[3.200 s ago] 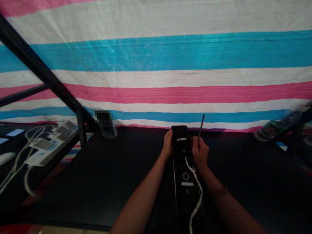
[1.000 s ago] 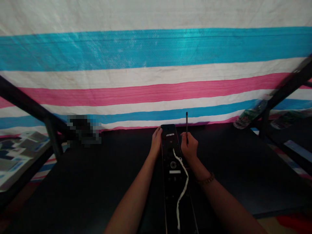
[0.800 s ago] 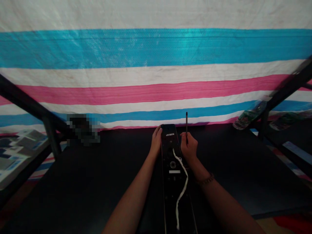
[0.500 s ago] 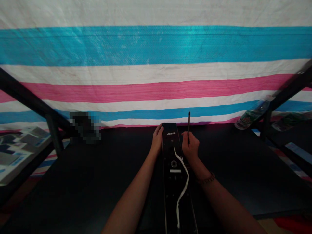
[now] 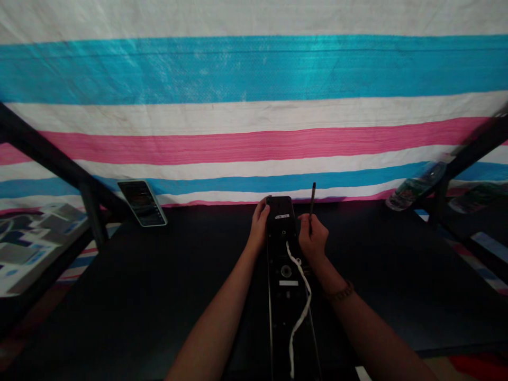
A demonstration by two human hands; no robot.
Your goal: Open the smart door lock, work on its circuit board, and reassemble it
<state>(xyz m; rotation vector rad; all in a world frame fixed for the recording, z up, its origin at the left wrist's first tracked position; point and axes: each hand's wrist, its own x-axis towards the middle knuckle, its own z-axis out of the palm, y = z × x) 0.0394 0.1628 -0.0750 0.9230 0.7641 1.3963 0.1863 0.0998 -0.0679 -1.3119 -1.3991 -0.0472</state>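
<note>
A long, narrow black device [image 5: 280, 312] runs away from me down the middle, with white labels, screws and a round fitting on its upper face. A white cable [image 5: 305, 312] comes out near its far end and curves back toward me. My left hand [image 5: 260, 225] is closed around the left edge by the far end. In my right hand [image 5: 314, 237], just beside the right edge, a slim dark pen-like stick [image 5: 313, 197] is gripped upright. Its lower end is hidden by my fingers. I cannot tell whether that hand touches the device.
Everything is on a black tabletop [image 5: 190, 254] backed by a striped tarp [image 5: 254, 145]. A phone [image 5: 143, 203] leans at the back left. A plastic bottle [image 5: 408, 191] is at the back right. White boxes [image 5: 39, 238] lie beyond the left frame bar [image 5: 93, 217].
The view has shifted slightly, so the table items appear a little to the right. Both hands keep their hold at the device's far end.
</note>
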